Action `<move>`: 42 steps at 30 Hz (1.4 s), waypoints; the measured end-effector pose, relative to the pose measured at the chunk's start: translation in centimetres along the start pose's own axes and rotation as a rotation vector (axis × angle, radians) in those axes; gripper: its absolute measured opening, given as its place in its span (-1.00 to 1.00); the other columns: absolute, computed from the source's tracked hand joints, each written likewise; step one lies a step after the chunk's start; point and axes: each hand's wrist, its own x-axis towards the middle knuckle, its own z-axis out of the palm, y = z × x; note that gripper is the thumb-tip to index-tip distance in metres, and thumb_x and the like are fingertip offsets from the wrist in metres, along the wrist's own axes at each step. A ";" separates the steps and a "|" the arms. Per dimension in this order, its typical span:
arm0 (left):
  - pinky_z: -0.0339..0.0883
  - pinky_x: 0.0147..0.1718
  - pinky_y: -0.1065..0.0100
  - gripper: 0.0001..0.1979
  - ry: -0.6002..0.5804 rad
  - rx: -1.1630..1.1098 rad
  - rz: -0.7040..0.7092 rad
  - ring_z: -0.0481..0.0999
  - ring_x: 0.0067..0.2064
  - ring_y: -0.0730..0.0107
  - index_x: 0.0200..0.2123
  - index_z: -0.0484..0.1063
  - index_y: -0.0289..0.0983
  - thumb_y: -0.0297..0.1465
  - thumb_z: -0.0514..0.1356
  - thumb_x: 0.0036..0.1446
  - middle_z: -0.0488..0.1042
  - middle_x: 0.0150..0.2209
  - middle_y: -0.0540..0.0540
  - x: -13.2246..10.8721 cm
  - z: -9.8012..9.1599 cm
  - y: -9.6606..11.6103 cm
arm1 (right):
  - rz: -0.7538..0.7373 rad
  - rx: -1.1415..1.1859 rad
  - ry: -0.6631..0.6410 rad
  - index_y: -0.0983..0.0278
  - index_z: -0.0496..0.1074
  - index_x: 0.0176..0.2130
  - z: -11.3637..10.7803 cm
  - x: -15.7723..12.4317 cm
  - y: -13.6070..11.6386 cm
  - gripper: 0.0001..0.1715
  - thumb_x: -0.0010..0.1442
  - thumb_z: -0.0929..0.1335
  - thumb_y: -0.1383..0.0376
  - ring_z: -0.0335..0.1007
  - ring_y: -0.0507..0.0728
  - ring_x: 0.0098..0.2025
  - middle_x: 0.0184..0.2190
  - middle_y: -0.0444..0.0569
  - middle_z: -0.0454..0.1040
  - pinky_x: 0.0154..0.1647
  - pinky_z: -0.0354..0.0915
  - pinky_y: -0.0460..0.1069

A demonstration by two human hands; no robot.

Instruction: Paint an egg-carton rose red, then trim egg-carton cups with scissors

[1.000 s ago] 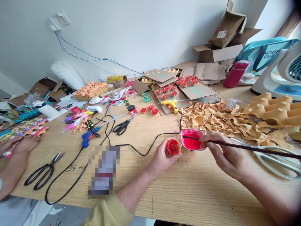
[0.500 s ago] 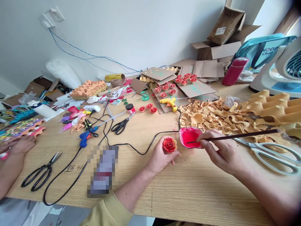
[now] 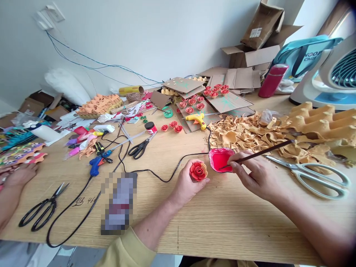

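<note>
A red rose [image 3: 198, 171] is held in the left hand [image 3: 187, 185], near the middle of the wooden table [image 3: 222, 222], with its face turned up and its petals ringed by the fingers and thumb. Most of the rose is coated in red, but a pale orange patch can be seen on its right side. A thin, dark paintbrush [image 3: 267, 150] is pinched between the thumb and fingers of the right hand [image 3: 257, 178], and its low end is dipped in the red paint [image 3: 218, 159] inside a small dish [image 3: 210, 154]. The dish is set just to the right of the rose, and its far rim is smeared with pink and white. White-handled scissors [image 3: 319, 181] are laid to the right of the right hand. Behind the dish, a heap of orange scraps [image 3: 239, 135] is spread out, with a bumpy egg tray [image 3: 319, 120] beside it. A yellow glue gun [image 3: 198, 118] is rested near the heap, close to some cardboard [image 3: 232, 104] on which more red roses [image 3: 214, 91] are set. Three red roses [image 3: 172, 126] are placed on the bare wood, near a black-lidded red jar [image 3: 151, 128]. Black-handled scissors [image 3: 139, 149] are left in front of the jar.
</note>
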 end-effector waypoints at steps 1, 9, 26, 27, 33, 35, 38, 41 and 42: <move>0.36 0.04 0.27 -0.49 -0.006 0.007 0.000 0.51 -0.01 0.24 -0.04 0.35 -0.25 -0.40 0.44 -0.05 0.52 -0.04 -0.15 0.0 0.0 0.0 | -0.009 -0.011 -0.007 0.22 0.42 -0.27 0.1 0.0 0.1 -0.83 0.38 0.27 0.34 0.50 0.13 -0.31 -0.32 -0.04 0.58 -0.26 0.35 0.00; 0.37 -0.03 0.32 -0.56 -0.009 0.059 0.069 0.51 -0.06 0.28 -0.08 0.36 -0.25 -0.44 0.42 -0.03 0.53 -0.09 -0.12 -0.2 -0.1 0.2 | -0.047 0.088 0.069 0.22 0.40 -0.22 -1.1 0.3 -0.5 -0.85 0.35 0.26 0.40 0.43 0.12 -0.39 -0.40 -0.06 0.51 -0.32 0.33 0.03; 0.40 -0.03 0.34 -0.60 -0.031 0.283 0.185 0.55 -0.07 0.32 -0.06 0.38 -0.22 -0.56 0.32 0.01 0.55 -0.09 -0.07 -0.9 0.3 1.0 | -0.391 0.285 -0.152 0.34 0.35 -0.09 -1.0 0.1 -1.9 -0.77 0.26 0.24 0.52 0.35 0.13 -0.27 -0.32 0.04 0.46 -0.10 0.28 0.13; 0.40 -0.03 0.34 -0.59 -0.036 0.291 0.189 0.55 -0.07 0.32 -0.05 0.38 -0.22 -0.56 0.32 0.02 0.55 -0.09 -0.07 -0.9 0.3 1.0 | -0.390 0.284 -0.165 0.33 0.35 -0.09 -1.0 0.2 -2.0 -0.77 0.27 0.24 0.52 0.35 0.13 -0.27 -0.32 0.04 0.46 -0.11 0.28 0.13; 0.42 -0.03 0.33 -0.61 -0.041 0.307 0.199 0.56 -0.07 0.32 -0.04 0.39 -0.21 -0.54 0.31 0.04 0.57 -0.09 -0.08 -1.0 0.4 1.0 | -0.387 0.243 -0.190 0.31 0.35 -0.11 -0.7 0.4 -2.2 -0.78 0.27 0.24 0.52 0.35 0.12 -0.28 -0.33 0.02 0.46 -0.13 0.28 0.11; 0.42 -0.03 0.33 -0.61 -0.038 0.302 0.192 0.56 -0.07 0.31 -0.05 0.39 -0.22 -0.55 0.32 0.03 0.56 -0.09 -0.08 -0.9 0.4 1.0 | -0.391 0.220 -0.175 0.31 0.35 -0.10 -0.7 0.3 -2.1 -0.76 0.26 0.24 0.52 0.35 0.12 -0.29 -0.34 0.01 0.46 -0.13 0.28 0.11; 0.41 -0.03 0.34 -0.61 -0.029 0.286 0.181 0.56 -0.08 0.32 -0.07 0.39 -0.22 -0.55 0.34 0.02 0.56 -0.10 -0.07 -0.9 0.3 1.0 | -0.392 0.196 -0.136 0.32 0.36 -0.11 -1.0 0.4 -2.0 -0.76 0.24 0.25 0.53 0.35 0.12 -0.31 -0.35 0.00 0.46 -0.13 0.28 0.10; 0.41 -0.03 0.34 -0.61 -0.013 0.277 0.173 0.55 -0.08 0.33 -0.07 0.39 -0.22 -0.53 0.35 0.02 0.56 -0.10 -0.06 -0.8 0.2 1.0 | -0.396 0.188 -0.107 0.34 0.37 -0.13 -1.5 0.5 -1.9 -0.77 0.22 0.26 0.54 0.34 0.13 -0.28 -0.32 0.03 0.47 -0.11 0.28 0.11; 0.41 -0.03 0.34 -0.61 -0.009 0.277 0.170 0.55 -0.07 0.33 -0.07 0.39 -0.22 -0.53 0.36 0.02 0.55 -0.10 -0.07 -0.8 0.2 1.0 | -0.399 0.192 -0.104 0.35 0.37 -0.13 -1.6 0.6 -1.8 -0.76 0.22 0.26 0.54 0.34 0.13 -0.27 -0.32 0.03 0.47 -0.11 0.29 0.12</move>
